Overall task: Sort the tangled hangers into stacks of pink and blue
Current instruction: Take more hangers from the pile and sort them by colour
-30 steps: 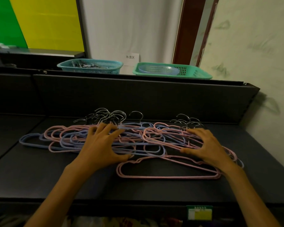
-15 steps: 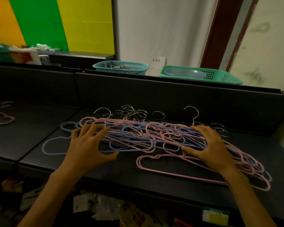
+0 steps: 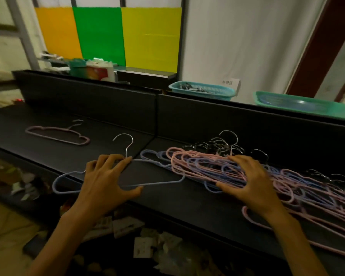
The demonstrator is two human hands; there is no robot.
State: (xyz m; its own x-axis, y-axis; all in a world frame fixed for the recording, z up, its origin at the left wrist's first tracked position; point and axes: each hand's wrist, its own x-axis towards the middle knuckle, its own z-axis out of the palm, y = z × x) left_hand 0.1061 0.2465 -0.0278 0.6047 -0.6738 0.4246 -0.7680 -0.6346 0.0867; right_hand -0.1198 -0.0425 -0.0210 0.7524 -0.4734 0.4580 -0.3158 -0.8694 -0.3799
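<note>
Blue hanger (image 3: 157, 183) under left grip (image 3: 106, 182), clear of pile (image 3: 247, 172)

Single head-worn wide-angle view, looking forward and down over the dark counter (image 3: 187, 198) from its near edge; no second view, so no shared field. Both forearms enter from the bottom edge, with the left hand (image 3: 106, 176) and right hand (image 3: 247, 182) close below the lens near frame centre. The line of sight is angled leftward, so the counter's back wall (image 3: 207, 116) runs diagonally down to the right, and straight edges bow toward the frame borders.
</note>
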